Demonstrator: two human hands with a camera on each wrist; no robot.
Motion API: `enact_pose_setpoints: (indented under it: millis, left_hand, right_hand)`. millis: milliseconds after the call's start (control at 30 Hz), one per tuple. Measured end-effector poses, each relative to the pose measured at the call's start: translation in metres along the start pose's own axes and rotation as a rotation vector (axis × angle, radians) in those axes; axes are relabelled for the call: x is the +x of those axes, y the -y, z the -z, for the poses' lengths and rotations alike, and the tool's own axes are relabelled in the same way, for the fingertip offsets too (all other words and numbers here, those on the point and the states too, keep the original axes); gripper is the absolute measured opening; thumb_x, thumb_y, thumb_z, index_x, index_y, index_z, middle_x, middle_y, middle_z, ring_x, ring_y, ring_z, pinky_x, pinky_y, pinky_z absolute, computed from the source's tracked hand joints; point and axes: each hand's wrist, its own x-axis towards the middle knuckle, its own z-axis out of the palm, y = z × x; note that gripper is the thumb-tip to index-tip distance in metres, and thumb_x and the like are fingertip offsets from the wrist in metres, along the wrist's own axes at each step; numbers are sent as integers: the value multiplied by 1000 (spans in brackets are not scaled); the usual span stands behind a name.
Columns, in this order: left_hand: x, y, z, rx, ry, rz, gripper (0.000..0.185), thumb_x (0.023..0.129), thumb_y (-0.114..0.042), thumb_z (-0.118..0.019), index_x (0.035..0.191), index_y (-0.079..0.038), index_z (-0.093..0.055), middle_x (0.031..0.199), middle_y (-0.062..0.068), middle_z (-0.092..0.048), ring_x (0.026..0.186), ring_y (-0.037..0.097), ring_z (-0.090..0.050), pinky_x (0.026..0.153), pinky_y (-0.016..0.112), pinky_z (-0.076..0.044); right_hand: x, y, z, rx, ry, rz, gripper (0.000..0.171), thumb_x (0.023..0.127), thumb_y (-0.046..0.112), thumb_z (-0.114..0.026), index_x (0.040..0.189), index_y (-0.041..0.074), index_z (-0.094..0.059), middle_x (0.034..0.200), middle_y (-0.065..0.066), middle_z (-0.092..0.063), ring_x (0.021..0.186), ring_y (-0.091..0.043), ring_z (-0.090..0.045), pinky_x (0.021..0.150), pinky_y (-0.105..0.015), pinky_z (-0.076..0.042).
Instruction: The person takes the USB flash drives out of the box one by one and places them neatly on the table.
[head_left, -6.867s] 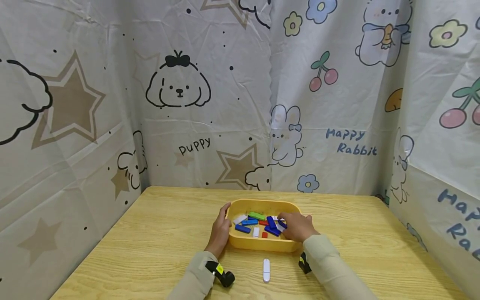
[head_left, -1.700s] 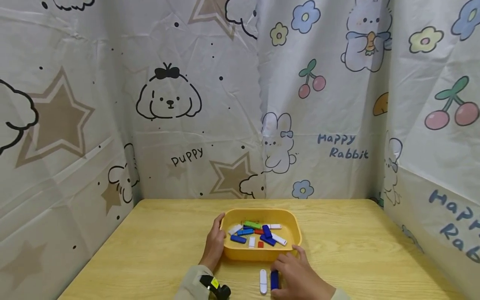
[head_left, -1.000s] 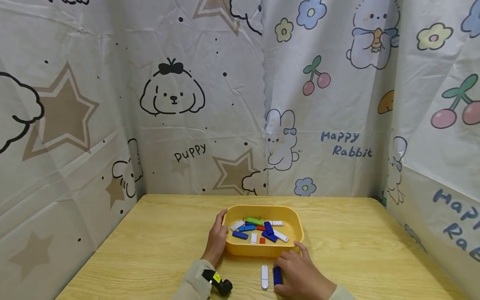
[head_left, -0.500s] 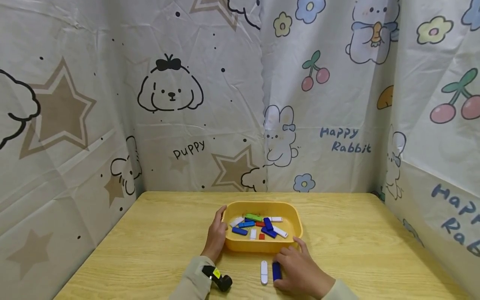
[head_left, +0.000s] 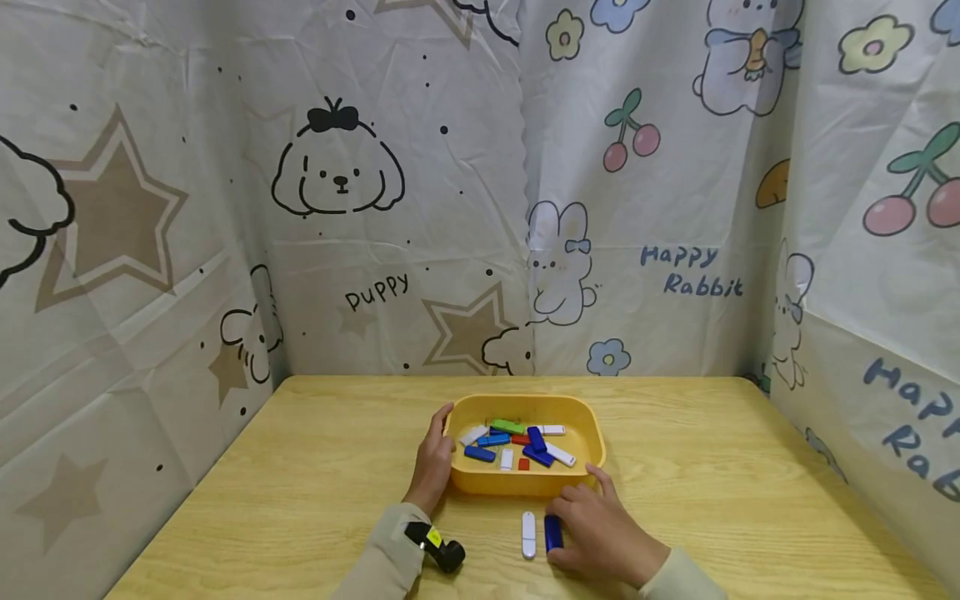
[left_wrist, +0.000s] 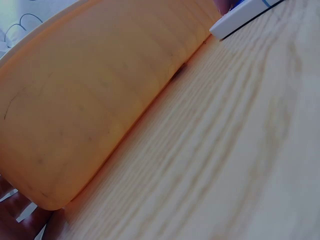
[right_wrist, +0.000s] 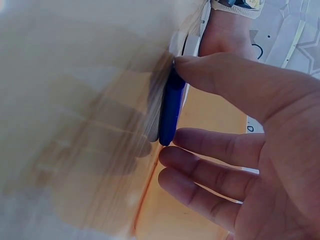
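Note:
My right hand [head_left: 606,527] pinches a dark blue USB stick [head_left: 553,533] lengthwise, thumb at its near end and a finger at its far end, low over the table. The right wrist view shows this blue stick [right_wrist: 171,112] between thumb and index finger, the other fingers spread loosely. Just left of it lies a white USB stick [head_left: 528,535], parallel. Beyond both stands a yellow bin [head_left: 517,485]. Along the bin's left end my left hand [head_left: 431,462] rests with fairly straight fingers; in the left wrist view its fingers [left_wrist: 22,217] show past the bin's corner.
Inside the bin lie several more sticks, among them a green one [head_left: 507,427], a light blue one [head_left: 493,440] and a white one [head_left: 560,454], plus a small red piece [head_left: 523,464]. Printed curtains [head_left: 420,208] surround the wooden table [head_left: 300,500] at the back and sides.
Earlier my right hand was inside the bin and only the white stick lay in front; since then the blue stick has come beside it. Over the last second both hands stay nearly still.

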Motion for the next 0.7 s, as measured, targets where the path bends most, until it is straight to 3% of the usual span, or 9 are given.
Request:
enact_pose_setpoints:
  millis: [433, 700]
  left_hand:
    - [4, -5, 1, -9, 0, 8, 59, 91, -6, -36, 149, -14, -32, 155, 8, -30, 142, 26, -26, 115, 50, -18]
    - [1, -2, 1, -9, -6, 18, 59, 91, -6, -36, 149, -14, -32, 155, 8, -30, 141, 27, -27, 114, 51, -19]
  right_hand:
    - [2, 0, 3, -11, -42, 12, 44, 72, 49, -78, 101, 16, -70, 94, 6, -63, 91, -16, -57, 106, -61, -17]
    - [1, 3, 7, 64, -38, 9, 39, 75, 43, -77, 102, 15, -71, 96, 5, -64, 93, -14, -57, 106, -62, -17]
